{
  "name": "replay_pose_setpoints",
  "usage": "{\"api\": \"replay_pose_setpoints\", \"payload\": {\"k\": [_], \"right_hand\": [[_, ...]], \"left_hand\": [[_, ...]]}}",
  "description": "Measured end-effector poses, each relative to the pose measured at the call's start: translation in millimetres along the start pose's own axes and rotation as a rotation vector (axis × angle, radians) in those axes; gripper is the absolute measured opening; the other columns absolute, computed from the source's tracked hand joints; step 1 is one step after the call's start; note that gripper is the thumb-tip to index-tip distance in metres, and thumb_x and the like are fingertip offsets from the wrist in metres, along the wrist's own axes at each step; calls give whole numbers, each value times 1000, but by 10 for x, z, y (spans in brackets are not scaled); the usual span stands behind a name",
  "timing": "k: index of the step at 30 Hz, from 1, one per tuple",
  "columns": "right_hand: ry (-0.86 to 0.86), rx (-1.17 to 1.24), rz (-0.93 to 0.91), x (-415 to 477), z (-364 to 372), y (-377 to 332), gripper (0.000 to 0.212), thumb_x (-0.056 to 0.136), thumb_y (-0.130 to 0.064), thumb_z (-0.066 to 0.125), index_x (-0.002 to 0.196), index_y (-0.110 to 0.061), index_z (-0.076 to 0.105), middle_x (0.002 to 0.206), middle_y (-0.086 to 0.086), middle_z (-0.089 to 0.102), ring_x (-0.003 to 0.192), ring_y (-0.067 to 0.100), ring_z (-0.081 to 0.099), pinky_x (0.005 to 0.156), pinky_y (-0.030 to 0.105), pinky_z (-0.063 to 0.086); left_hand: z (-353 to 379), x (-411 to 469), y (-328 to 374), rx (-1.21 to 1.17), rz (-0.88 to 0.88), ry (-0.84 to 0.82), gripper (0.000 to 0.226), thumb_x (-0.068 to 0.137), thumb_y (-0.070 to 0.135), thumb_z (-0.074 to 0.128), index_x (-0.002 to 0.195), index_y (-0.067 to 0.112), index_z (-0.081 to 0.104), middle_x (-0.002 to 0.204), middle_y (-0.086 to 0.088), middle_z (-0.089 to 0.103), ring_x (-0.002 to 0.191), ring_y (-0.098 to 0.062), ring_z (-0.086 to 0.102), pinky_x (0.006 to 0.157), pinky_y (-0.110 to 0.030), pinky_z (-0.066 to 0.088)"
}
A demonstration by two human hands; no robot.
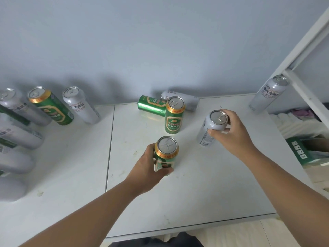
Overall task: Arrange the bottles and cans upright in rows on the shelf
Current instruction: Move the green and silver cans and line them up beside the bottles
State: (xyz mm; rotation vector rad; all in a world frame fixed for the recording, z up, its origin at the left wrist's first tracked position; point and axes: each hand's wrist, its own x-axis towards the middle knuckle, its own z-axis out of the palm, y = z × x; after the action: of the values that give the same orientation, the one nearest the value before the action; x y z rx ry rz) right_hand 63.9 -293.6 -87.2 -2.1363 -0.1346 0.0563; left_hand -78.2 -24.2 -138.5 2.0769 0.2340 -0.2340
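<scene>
Left hand (149, 170) first: its fingers and thumb are curled round the lower body of a green can (166, 154), which stands upright, near me and about mid-shelf. The hand hides the base, so I cannot tell whether the can sits on the shelf (71, 166) or is just lifted. My right hand (233, 134) pinches a silver can (210, 129) at its top rim, thumb on the near side and fingers over the far side. That can looks tilted, though the wide lens may account for it, and it lies to the right of the green one and a little farther off. From my seat I judge the job roughly half done. At the left, the rows (51, 106) already hold a good many cans, silver and green mixed, standing close together from the far wall toward the near edge; the nearest ones are blurred. On the right half things are loose. A standing can (174, 118), green, is just beyond my two hands. Right behind it a lying green can (151, 105) and a lying silver can (193, 102) rest on their sides by the wall. A lone can (268, 93) stands at the far right beside the white post (302, 49). What is left, as I read it, is the two cans in hand, then those four. I see no bottles.
</scene>
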Motion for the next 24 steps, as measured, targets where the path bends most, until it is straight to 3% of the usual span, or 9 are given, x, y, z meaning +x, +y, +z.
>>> {"api": "replay_pose_setpoints", "payload": {"k": [3,7,9,11,14,16,19,21,24], "right_hand": [[82,13,21,-7,149,6,67,74,-23,83,131,-32,48,126,-16,58,116,8,56,101,38,50],[239,28,107,-33,390,81,97,50,-48,87,131,-14,46,126,-3,49,120,23,53,101,39,47],[257,32,146,-39,453,128,93,48,-55,84,122,-10,51,120,2,50,114,27,55,95,40,49],[226,13,150,-23,440,169,81,51,-55,82,114,-14,54,116,5,54,107,27,59,89,38,51],[101,20,143,21,340,224,65,61,-41,88,114,-25,54,118,-3,62,108,21,62,93,38,52],[-17,52,162,74,224,285,64,64,-34,91,116,-27,55,118,-9,66,112,16,64,100,38,51],[-150,43,150,172,73,366,71,58,-42,88,120,-28,57,124,-8,68,122,11,61,113,44,43],[-220,30,133,212,29,380,70,67,-29,89,127,-26,53,129,-8,64,125,9,57,117,44,39],[-190,24,147,164,142,339,72,72,-22,90,127,-28,45,123,-11,60,112,8,59,99,33,50]], "left_hand": [[4,-26,-6,13,11,-4,71,72,53,78,128,46,35,123,23,56,115,0,55,102,-36,51],[10,-74,-46,32,17,-3,74,71,55,79,129,47,34,123,25,55,116,-2,55,102,-37,51],[12,-92,-53,35,22,-1,73,72,55,79,128,49,33,122,25,55,116,-2,56,102,-36,50],[10,-96,-54,33,27,-3,73,72,55,79,129,49,33,122,25,56,116,-2,56,103,-36,50],[12,-90,-59,31,32,-6,74,72,56,78,131,47,33,123,25,56,116,-3,56,103,-37,50],[17,-93,-66,26,33,-5,75,72,56,78,131,47,33,123,25,56,117,-4,56,103,-37,50],[21,-105,-65,20,35,-2,74,72,55,78,131,48,33,123,26,56,117,-3,56,103,-37,50],[17,-102,-57,17,36,0,74,73,54,79,132,48,33,123,27,56,117,-2,56,103,-36,50],[20,-103,-55,20,30,6,74,75,52,80,131,49,33,122,29,56,116,0,56,103,-35,50]]}}
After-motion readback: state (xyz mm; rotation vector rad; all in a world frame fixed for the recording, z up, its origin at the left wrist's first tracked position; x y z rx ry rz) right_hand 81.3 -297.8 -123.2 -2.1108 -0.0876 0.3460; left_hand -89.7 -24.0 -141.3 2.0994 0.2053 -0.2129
